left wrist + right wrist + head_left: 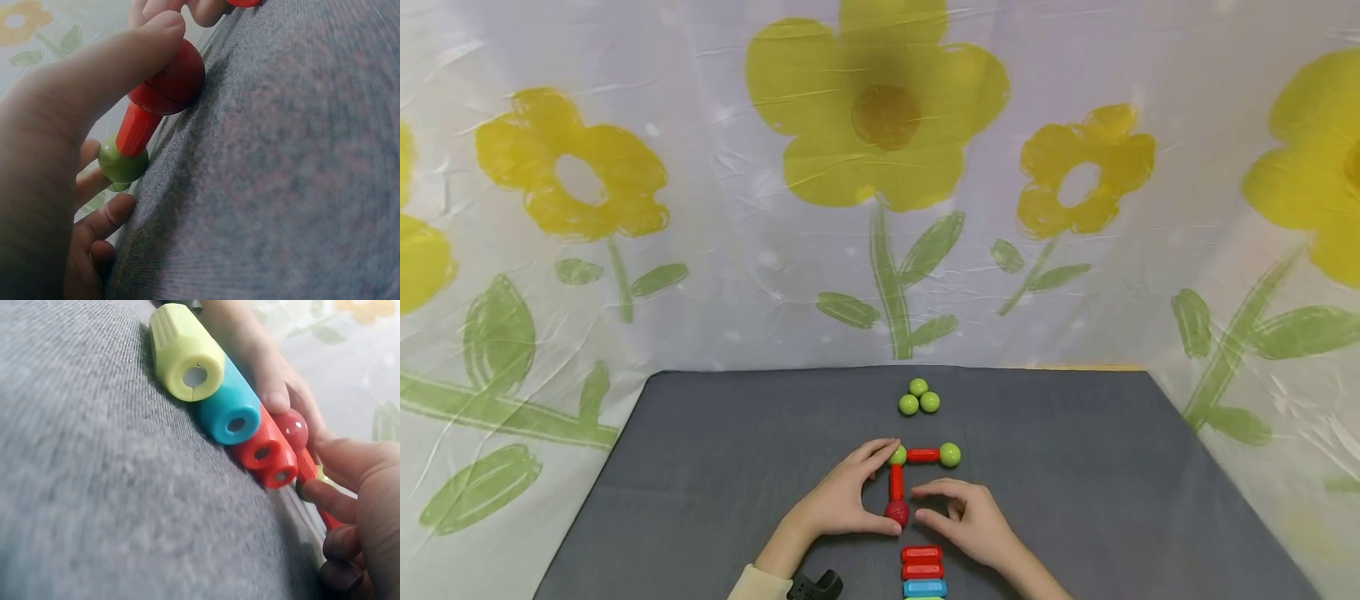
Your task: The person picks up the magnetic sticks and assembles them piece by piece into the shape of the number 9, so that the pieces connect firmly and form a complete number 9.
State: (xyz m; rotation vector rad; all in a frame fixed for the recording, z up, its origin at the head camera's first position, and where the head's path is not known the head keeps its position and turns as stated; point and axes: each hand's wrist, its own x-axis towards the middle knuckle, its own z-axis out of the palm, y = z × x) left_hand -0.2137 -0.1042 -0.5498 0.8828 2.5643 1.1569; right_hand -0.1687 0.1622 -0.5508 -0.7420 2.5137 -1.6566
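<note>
On the dark cloth lies an L-shaped piece of magnetic balls and rods. A red ball (897, 513) joins an upright-running red rod (896, 483), which meets a green corner ball (898, 456). From there a second red rod (923, 456) runs right to another green ball (950, 454). My left hand (833, 502) spans the left side, its thumb on the red ball and fingertips at the corner ball. Just right of the red ball, my right hand (970, 518) hovers with loosely bent fingers, apart from the piece and holding nothing.
Three loose green balls (918, 395) sit together further back. Below the hands, loose magnetic rods lie in a row: red (921, 554), red, blue (924, 587) and yellow-green (187, 353). A flowered curtain (722, 250) hangs behind the dark table (1097, 467).
</note>
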